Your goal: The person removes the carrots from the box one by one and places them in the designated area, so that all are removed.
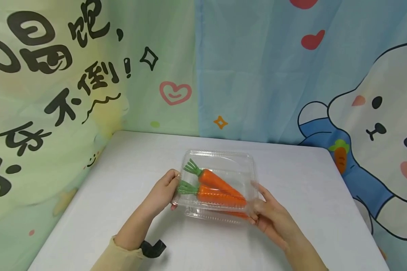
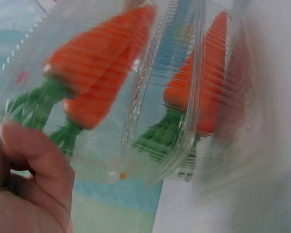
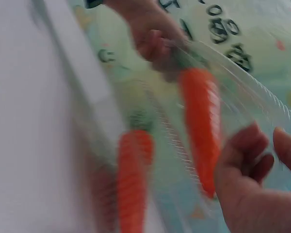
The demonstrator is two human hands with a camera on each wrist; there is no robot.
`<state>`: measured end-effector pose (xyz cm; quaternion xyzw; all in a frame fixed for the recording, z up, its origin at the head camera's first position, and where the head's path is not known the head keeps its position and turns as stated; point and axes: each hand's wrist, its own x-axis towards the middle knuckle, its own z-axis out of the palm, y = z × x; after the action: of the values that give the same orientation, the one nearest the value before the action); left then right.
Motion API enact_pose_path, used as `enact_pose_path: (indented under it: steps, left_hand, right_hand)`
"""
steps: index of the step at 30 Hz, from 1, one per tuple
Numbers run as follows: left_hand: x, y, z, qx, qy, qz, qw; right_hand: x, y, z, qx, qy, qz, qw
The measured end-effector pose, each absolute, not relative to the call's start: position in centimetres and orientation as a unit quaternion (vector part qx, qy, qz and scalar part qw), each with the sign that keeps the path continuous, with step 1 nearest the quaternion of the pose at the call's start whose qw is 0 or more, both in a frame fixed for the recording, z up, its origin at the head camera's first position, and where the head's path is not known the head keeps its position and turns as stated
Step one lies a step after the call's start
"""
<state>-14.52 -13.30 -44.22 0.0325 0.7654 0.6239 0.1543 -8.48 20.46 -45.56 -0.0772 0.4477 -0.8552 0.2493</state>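
Raised just above the white counter [image 1: 129, 195], the clear clamshell box [image 1: 220, 165] of toy carrots [image 1: 220, 188] looks light, thin and slippery, so the left grip [image 1: 162, 192] and right grip [image 1: 269, 214], each pinching an end rim, seem best placed.

White table [image 1: 105, 210] set in a corner. Behind, green cartoon backdrop [image 1: 71, 94] with black characters and a pink heart; beside it, blue backdrop [image 1: 257, 75] with red hearts and a white rabbit [image 1: 380, 124].
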Motion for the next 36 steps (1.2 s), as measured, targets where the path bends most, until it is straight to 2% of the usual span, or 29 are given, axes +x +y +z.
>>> enact_pose_path:
  steps: [6,10,14,20,25,30,36]
  left_hand:
    - [-14.6,-13.0,-43.9,0.038,0.77,0.622,0.139]
    - [-14.6,-13.2,-43.9,0.03,0.762,0.631,0.145]
    - [-14.6,-13.3,-44.1,0.028,0.749,0.646,0.146]
    - [-14.7,-13.5,-44.4,0.019,0.734,0.664,0.143]
    - [-14.6,-13.5,-44.5,0.022,0.717,0.682,0.144]
    - [-14.7,-13.6,-44.7,0.033,0.695,0.703,0.147]
    - [-14.6,-13.8,-44.8,0.023,0.768,0.633,0.092]
  right_hand:
    - [-8.5,20.2,-45.5,-0.053,0.558,-0.797,0.226]
    - [-8.7,20.7,-45.3,-0.075,0.655,-0.731,0.177]
    - [-8.9,21.2,-45.4,-0.097,0.756,-0.639,0.1]
    - [-9.5,21.6,-45.5,-0.15,0.857,-0.49,-0.057]
    - [-10.5,21.9,-45.2,-0.221,0.841,-0.473,-0.141]
    - [-12.0,22.1,-44.8,-0.232,0.814,-0.505,-0.17]
    - [-13.6,22.2,-44.3,-0.202,0.785,-0.554,-0.188]
